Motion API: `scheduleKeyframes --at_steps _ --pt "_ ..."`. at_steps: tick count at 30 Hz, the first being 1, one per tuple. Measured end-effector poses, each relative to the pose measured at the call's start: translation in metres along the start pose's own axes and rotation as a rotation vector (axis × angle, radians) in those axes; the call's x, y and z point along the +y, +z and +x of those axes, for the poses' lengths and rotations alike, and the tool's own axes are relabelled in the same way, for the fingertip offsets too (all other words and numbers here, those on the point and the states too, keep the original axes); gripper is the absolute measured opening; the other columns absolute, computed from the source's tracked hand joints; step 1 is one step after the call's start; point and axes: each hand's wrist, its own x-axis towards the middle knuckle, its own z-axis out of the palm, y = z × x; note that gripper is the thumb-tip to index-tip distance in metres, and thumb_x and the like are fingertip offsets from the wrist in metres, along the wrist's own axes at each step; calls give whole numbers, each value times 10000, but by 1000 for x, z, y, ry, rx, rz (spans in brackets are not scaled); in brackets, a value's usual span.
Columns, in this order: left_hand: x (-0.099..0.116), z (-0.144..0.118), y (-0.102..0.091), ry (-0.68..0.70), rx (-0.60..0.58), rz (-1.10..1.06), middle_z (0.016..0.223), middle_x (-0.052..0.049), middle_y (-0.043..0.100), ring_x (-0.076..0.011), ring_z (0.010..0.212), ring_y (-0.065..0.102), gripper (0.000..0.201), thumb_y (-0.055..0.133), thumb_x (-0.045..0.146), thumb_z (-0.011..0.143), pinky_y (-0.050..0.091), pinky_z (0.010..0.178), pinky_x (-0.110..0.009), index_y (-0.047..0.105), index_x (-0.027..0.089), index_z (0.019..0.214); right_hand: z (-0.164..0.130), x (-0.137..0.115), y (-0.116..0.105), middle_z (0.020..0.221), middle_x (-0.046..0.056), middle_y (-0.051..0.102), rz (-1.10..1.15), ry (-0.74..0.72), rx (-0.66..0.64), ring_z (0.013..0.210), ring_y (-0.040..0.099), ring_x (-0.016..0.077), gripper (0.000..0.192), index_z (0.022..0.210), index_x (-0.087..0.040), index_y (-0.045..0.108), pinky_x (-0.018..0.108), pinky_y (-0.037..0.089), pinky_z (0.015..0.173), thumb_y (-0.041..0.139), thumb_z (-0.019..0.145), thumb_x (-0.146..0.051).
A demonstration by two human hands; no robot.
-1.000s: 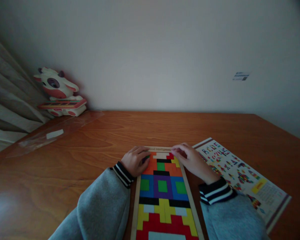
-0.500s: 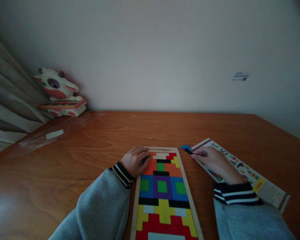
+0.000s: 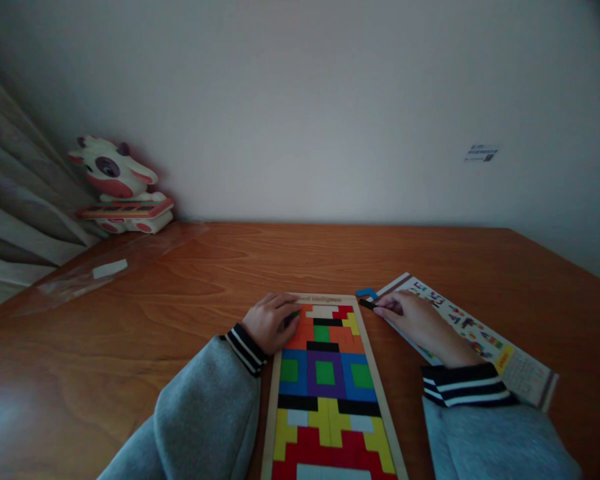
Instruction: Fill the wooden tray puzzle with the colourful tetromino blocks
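Observation:
A wooden puzzle board (image 3: 391, 427), filled with coloured block pieces, lies lengthwise in front of me. My left hand (image 3: 270, 323) rests on its upper left corner, fingers on the pieces, thumb apart from the index finger. Part of that corner is hidden under the hand. Just off the board's upper right edge, my right hand (image 3: 417, 323) pinches a black puzzle piece (image 3: 367, 305) between thumb and fingertips. A blue angled puzzle piece (image 3: 367, 293) lies on the table behind it. Beneath my right hand and wrist is a printed pattern sheet (image 3: 525, 373).
The brown wooden table (image 3: 280, 257) meets a pale wall. At the back left stands a toy cow with a keyboard (image 3: 125, 210), beside a curtain (image 3: 10, 220). Clear plastic film with a white label (image 3: 110, 269) lies along the left edge.
My right hand has moved slightly left with the black piece, towards the board. The pattern sheet and the blue piece have shifted left too. My left hand stays in place.

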Motion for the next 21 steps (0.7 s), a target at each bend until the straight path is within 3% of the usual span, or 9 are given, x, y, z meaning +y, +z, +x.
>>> scheduleKeyframes --at_steps 6,10,12,16,21 --pt "0 0 0 -1 -6 0 1154 -118 691 -244 1042 659 251 543 212 875 572 918 -429 671 170 1087 0 4 2 848 40 733 130 9 -34 774 680 210 131 826 -228 668 336 508 715 608 815 -344" --pt "0 0 0 -2 -4 1 1150 -116 692 -242 1044 659 242 546 212 875 571 920 -425 670 170 1078 1 -14 3 887 55 749 239 -1 73 833 698 226 179 900 -229 689 356 531 771 665 797 -373" --pt "0 0 -1 -2 -5 2 1154 -117 691 -243 1043 659 242 543 218 878 569 921 -428 671 169 1077 1 -30 7 930 55 759 297 -61 77 866 702 225 208 930 -234 713 357 535 801 642 837 -407" --pt "0 0 -1 -4 -6 4 1150 -115 692 -241 1039 659 248 543 225 880 569 922 -423 673 172 1083 -1 -62 25 918 31 762 277 -210 -40 832 698 197 214 951 -248 749 322 534 764 582 907 -374" --pt "1 0 -2 -5 -10 9 1149 -119 689 -242 1040 657 250 537 222 877 569 920 -426 678 174 1077 2 -73 46 978 46 717 188 -357 -52 928 665 203 210 965 -254 741 363 513 861 542 953 -320"
